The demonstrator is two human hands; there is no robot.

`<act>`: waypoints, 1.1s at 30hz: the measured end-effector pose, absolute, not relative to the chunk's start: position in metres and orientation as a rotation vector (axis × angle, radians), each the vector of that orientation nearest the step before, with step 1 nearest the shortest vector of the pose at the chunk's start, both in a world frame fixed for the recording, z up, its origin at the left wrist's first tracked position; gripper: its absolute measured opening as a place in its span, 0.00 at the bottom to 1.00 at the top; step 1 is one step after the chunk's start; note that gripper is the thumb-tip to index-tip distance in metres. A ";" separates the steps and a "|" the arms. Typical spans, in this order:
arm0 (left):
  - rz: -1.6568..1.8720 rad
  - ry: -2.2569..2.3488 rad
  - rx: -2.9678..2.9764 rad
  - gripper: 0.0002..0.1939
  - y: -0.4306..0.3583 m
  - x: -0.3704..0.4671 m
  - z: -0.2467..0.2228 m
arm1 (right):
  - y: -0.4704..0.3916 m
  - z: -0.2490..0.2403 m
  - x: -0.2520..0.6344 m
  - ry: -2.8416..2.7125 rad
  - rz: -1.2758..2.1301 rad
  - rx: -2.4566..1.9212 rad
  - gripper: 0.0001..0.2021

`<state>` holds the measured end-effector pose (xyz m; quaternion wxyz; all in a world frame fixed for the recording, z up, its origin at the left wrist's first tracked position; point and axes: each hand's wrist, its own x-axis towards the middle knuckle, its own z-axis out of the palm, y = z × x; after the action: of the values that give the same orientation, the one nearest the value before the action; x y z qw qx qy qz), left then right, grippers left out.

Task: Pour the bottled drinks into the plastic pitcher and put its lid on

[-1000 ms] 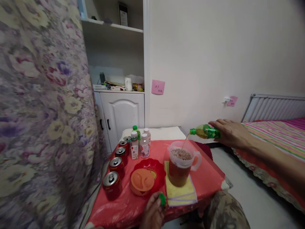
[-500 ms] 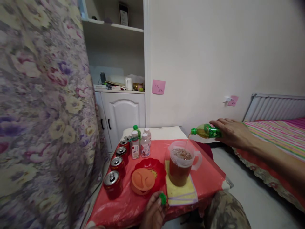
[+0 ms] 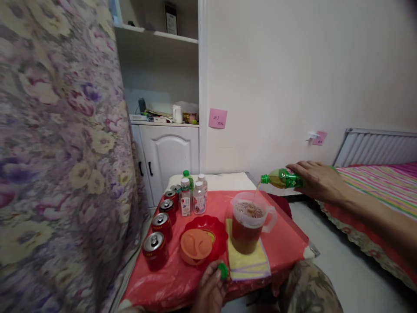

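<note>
— What's each hand doing?

— The right hand is wrapped around a green bottle, tipped nearly flat, and a thin brown stream falls from its mouth into the clear jug. The left hand is closed on the green cap, pinched at the fingertips by the worktop's near edge.

— Where's the jug?

— On a yellow cloth, just right of the red dish holding an orange lid.

— What could go wrong?

— My guess: the jug is foamy and close to full, so a steeper tilt could froth it over the rim onto the cloth. The stream lands near the lip — a wobble might send it outside.

— Any writing?

— The pink note on the wall has handwriting, too small to read. The labels on the cans and small bottles are illegible too.
</note>
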<state>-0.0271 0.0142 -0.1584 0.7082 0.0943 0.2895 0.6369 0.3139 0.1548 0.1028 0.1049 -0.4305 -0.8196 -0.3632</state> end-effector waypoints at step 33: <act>1.414 0.659 0.215 0.19 0.015 -0.027 -0.160 | 0.157 0.106 0.308 -2.420 -1.112 -1.257 0.24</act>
<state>-0.0274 0.0148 -0.1604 0.7055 0.0967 0.2967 0.6363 0.3083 0.1575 0.1063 0.0983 -0.4248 -0.8177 -0.3757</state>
